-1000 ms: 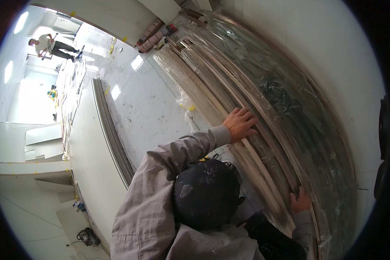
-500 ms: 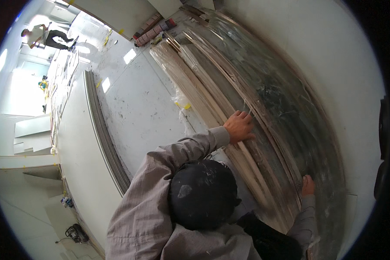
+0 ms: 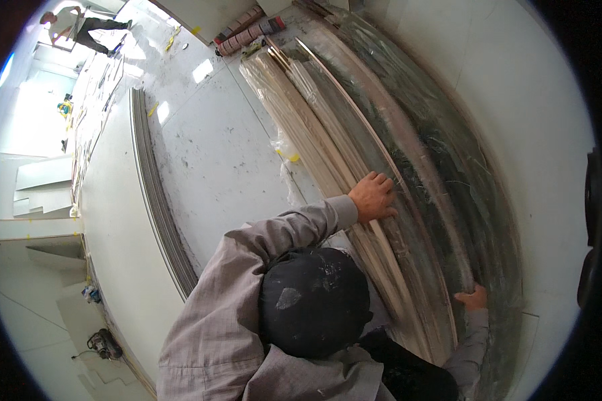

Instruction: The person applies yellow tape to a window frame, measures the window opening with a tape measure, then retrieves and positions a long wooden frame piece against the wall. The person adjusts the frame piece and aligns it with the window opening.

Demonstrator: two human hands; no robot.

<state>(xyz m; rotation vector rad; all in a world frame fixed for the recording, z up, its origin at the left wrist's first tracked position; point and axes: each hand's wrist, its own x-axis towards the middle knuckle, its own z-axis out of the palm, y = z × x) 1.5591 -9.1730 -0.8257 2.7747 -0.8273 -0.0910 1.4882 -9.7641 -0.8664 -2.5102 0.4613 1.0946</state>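
at the far left, white panels (image 3: pixel 43 177) are lying near a co-worker (image 3: pixel 80 30), who is standing in the bright upper corner. below, a small black machine (image 3: pixel 105 344) is sitting beside a large stack of pale sheets (image 3: pixel 117 194), whose grey edges are facing the pale floor (image 3: pixel 207 150). two pinkish rolls (image 3: pixel 251 33) are lying beyond it. a dark cap (image 3: pixel 313 301) with pale smudges is covering part of the lower view, between two grey sleeves.

right of the floor, long wooden strips (image 3: pixel 314 140) are lying side by side, with clear plastic covering part of them. the left hand (image 3: pixel 373 197) is reaching across and resting on them; its fingers are bending and standing slightly apart, knuckles up, the tips pointing toward the wall side. how firmly they are pressing or gripping, i cannot tell.

further right, a long pinkish-brown board (image 3: pixel 408 127) is running lengthwise alongside the strips, its near end meeting the right hand (image 3: pixel 473 298). that hand's thumb is pointing left while the fingers are closing around the board's edge, their undersides hidden. beyond, dark plastic-wrapped pieces (image 3: pixel 478 180) are lying along the white wall (image 3: pixel 535 140).
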